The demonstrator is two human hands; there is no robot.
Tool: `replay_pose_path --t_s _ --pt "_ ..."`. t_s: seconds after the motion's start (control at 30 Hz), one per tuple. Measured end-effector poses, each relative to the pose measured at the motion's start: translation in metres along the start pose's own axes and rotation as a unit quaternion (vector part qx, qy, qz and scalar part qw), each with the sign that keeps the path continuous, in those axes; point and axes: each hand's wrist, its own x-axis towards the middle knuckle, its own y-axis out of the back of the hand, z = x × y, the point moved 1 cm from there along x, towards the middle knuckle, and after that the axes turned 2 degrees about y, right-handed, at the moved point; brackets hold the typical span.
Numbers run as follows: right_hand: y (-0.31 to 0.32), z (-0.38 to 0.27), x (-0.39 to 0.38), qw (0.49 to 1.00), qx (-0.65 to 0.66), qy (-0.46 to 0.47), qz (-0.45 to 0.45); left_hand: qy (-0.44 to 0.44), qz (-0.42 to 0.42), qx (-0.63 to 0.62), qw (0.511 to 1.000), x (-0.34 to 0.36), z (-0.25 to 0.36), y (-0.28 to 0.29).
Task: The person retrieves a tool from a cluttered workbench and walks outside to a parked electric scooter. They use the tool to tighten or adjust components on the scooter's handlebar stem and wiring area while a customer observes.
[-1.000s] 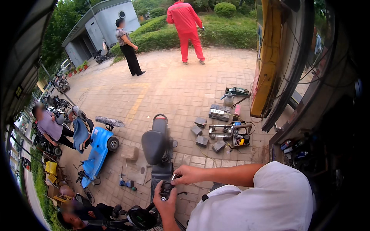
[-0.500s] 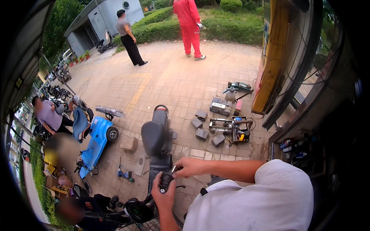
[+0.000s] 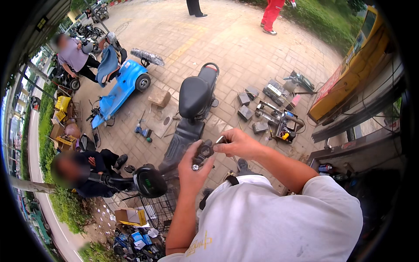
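Observation:
A small black rounded part [image 3: 204,151] with a silver metal end is gripped by my left hand [image 3: 192,172], fingers and thumb wrapped around it. My right hand [image 3: 238,143] pinches a small shiny metal piece [image 3: 221,140] against the part's right side; its exact kind is too small to make out. Both hands are above the black footboard [image 3: 185,142] of an electric scooter. Its black seat [image 3: 193,97] lies beyond them, and its round display [image 3: 149,181] and wire basket [image 3: 159,209] are at the lower left.
A seated person [image 3: 102,166] is by the handlebar. A blue scooter [image 3: 122,87], a stone block [image 3: 159,97] and a blue drill [image 3: 143,131] lie left. Battery blocks [image 3: 245,113] and an open toolbox [image 3: 286,126] sit right. Boxes and scraps [image 3: 135,238] cover the lower left.
My view has tilted down and turned, bringing the basket and scraps into sight. My hands appear higher and farther right, still on the black part; my right hand now shows more of the shiny piece.

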Motion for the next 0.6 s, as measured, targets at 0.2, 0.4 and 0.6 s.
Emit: replay_pose_path --t_s 0.2,0.4,0.6 --pt "0.001 -0.008 0.003 0.999 -0.045 -0.023 -0.003 0.002 0.003 0.023 1.0 0.002 0.0 0.002" --pt "-0.002 -0.01 0.003 0.999 -0.04 -0.007 -0.01 0.01 0.009 -0.001 1.0 0.001 0.001 0.005" --pt "-0.001 -0.007 0.0 0.998 -0.055 0.004 0.001 0.002 0.012 0.0 1.0 0.004 0.002 0.003"
